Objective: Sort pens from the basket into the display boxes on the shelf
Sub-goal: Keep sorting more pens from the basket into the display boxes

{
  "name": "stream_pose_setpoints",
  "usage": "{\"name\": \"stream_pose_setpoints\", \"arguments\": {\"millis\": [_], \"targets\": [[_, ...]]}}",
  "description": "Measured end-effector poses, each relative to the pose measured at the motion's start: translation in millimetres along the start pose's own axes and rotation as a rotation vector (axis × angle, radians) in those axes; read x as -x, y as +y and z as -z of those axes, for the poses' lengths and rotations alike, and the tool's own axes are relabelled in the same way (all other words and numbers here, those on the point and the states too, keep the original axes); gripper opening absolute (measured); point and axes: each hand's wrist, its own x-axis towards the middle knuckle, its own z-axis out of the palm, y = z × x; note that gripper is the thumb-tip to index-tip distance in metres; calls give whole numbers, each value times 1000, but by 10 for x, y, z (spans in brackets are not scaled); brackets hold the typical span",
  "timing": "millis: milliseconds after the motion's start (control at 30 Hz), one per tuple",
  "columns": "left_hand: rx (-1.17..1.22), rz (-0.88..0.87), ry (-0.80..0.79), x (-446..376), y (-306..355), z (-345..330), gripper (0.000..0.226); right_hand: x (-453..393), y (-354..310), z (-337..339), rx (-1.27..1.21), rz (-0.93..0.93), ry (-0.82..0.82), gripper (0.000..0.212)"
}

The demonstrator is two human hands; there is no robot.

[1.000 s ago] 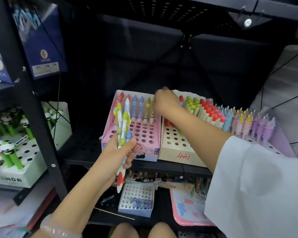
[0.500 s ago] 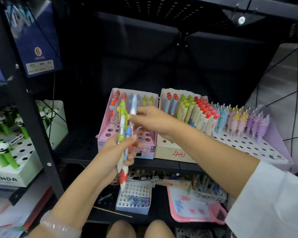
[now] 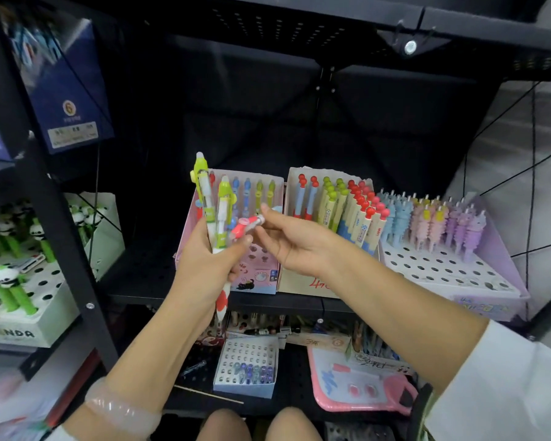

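- My left hand (image 3: 204, 268) is wrapped around a bundle of pens (image 3: 215, 214), gripping them low on their barrels so they stand nearly upright, green caps on top and tips poking out below my fist.
- My right hand (image 3: 295, 241) pinches the top of a pink-capped pen (image 3: 247, 226) between thumb and forefinger; the other fingers are loosely curled.
- That pen leans out of the bundle, its long axis tilted up and to the right, cap end toward my right hand.
- The pink display box (image 3: 261, 281) sits on the shelf (image 3: 134, 281) just behind both hands, pens already standing along its back row.
- I judge the right hand is nearer the box, so it should pull the pen free along its slant, then swing it tip-down into an open hole.
- No basket is in view.
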Motion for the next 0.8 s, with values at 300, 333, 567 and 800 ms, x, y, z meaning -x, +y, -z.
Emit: {"name": "stream_pose_setpoints", "arguments": {"millis": [300,333,567,800], "targets": [[158,-91,126,22,89,-24,17,114,205,20,206,-167,-72,34],[144,-90,148,16,102,-17,17,123,198,24,261,-197,-91,38],[149,21,210,-66,139,143,15,139,53,-20,712,125,-97,24],[218,146,59,1,26,170,9,-78,61,-213,842,299,-188,16]]}}
